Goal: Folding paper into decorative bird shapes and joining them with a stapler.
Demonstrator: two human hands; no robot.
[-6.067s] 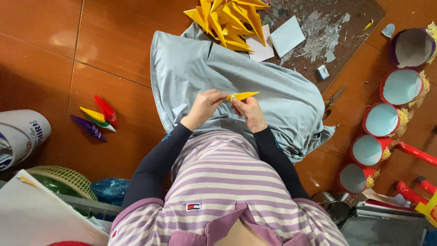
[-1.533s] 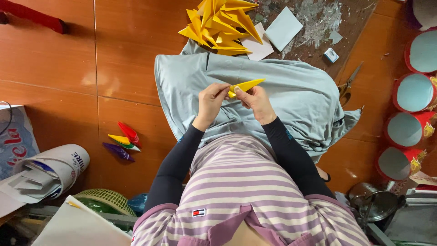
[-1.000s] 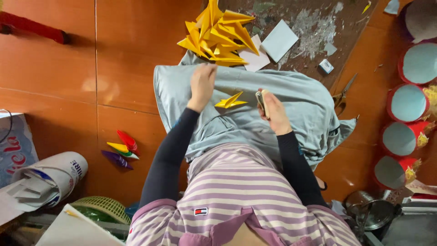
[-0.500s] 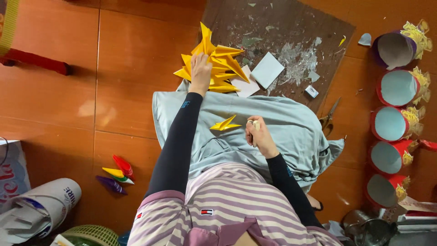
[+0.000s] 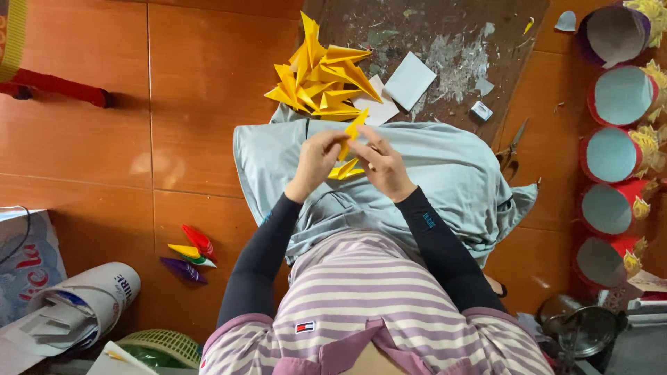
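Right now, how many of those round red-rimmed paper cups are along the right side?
5 cups in a column down the right edge: top purple-rimmed one, then, and the lowest. More may lie outside the frame.

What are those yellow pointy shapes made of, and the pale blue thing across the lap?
The yellow pointed pieces look like matte paper: sharp creases and flat folded faces. The pale blue cover looks like soft woven cloth, since it wrinkles and drapes loosely.
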